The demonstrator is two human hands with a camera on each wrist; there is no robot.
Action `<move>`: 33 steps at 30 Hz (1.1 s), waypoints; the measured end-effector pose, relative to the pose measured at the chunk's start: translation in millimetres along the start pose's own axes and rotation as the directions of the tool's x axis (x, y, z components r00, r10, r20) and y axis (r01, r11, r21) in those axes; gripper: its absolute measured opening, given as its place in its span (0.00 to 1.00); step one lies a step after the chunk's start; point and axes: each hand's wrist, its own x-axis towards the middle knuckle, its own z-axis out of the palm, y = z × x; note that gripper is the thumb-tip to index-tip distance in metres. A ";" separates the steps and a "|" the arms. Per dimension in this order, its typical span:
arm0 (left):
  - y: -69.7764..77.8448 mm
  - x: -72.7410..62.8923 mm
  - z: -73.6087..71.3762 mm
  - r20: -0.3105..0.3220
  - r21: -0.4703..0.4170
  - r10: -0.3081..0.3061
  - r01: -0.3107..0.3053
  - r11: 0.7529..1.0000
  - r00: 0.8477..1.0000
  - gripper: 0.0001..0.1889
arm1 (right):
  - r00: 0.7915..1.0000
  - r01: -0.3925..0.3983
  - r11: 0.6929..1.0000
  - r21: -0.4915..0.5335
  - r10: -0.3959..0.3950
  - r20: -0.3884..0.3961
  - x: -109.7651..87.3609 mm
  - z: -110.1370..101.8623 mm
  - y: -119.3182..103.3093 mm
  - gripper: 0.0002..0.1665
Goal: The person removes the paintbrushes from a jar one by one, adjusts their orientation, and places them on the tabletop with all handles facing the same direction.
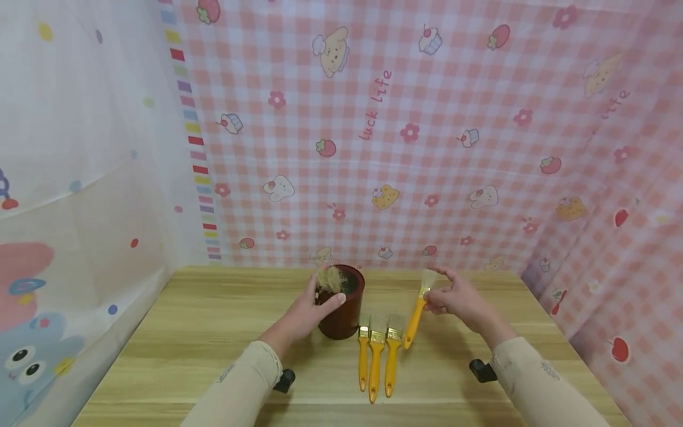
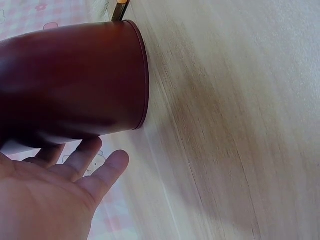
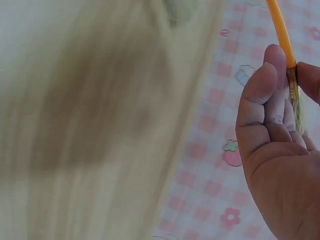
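A dark brown cylindrical pot (image 1: 341, 317) stands on the wooden table, with a tuft of tan bristles (image 1: 331, 280) at its left rim. My left hand (image 1: 306, 308) holds the pot from the left, its thumb at the near rim; in the left wrist view the fingers (image 2: 107, 172) lie along the pot's side. On the right, my right hand (image 1: 450, 299) pinches a yellow-handled paintbrush (image 1: 415, 320) near its metal band, bristles up and handle slanting down. The right wrist view shows its orange-yellow handle (image 3: 281, 32) between thumb and fingers.
Three more yellow-handled paintbrushes (image 1: 376, 362) lie side by side in front of the pot, bristles toward the back. Small black objects (image 1: 285, 381) sit by each forearm. A pink checked cloth (image 1: 373, 148) hangs behind the table (image 1: 213, 338).
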 end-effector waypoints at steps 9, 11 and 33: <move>-1.2 2.0 0.9 0.002 -0.004 -0.016 0.016 1.000 1.000 0.56 | 0.996 -0.052 0.997 -0.056 0.056 0.063 -6.8 11.0 36.5 0.50; -1.5 2.2 0.9 0.003 -0.007 -0.016 0.016 1.000 1.000 0.55 | 0.993 -0.063 0.996 -0.064 0.069 0.097 -7.7 15.2 44.1 0.50; -1.1 1.5 1.0 0.007 -0.020 0.007 -0.007 1.000 1.000 0.48 | 0.975 -0.123 0.984 -0.129 0.144 0.168 -2.8 39.8 60.4 0.48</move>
